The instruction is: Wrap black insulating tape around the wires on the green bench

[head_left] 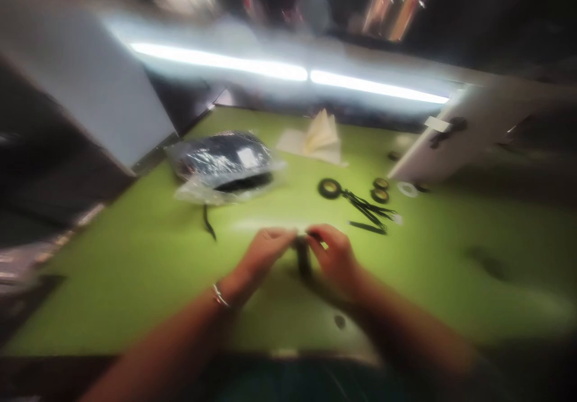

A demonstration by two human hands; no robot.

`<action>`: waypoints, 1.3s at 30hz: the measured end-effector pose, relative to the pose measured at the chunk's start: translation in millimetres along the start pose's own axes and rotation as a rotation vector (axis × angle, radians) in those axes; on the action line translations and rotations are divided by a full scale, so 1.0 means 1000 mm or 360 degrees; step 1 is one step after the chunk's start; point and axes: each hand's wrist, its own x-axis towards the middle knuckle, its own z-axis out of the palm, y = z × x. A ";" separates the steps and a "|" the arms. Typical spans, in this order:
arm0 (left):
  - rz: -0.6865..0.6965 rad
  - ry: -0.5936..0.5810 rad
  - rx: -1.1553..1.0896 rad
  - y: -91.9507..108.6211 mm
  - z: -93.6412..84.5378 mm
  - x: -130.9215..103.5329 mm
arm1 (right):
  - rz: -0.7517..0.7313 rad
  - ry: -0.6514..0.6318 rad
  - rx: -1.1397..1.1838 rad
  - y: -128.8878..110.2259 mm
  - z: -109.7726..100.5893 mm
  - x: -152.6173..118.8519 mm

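My left hand (268,247) and my right hand (337,255) meet above the front middle of the green table, fingertips pinched close together. Between them hangs a dark, narrow, cable-like piece (303,264), blurred, which trails down and to the right below my right hand. Both hands are closed on its upper end, where a small pale spot shows; the exact kind of piece is not clear. A thin metal bracelet circles my left wrist. Nearest to my right hand lie a short black strip (367,228) and a bundle of thin black cords (366,207).
A black tape roll (329,188), two smaller rolls (380,195) and a white ring (407,190) lie beyond my right hand. A clear plastic bag (225,160) with dark contents sits back left, near an open paper booklet (322,140). White panels flank the green table (148,258).
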 end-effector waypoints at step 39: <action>0.1533 0.0331 0.1670 -0.008 -0.007 -0.008 | -0.0334 -0.0032 -0.0344 -0.018 -0.009 0.013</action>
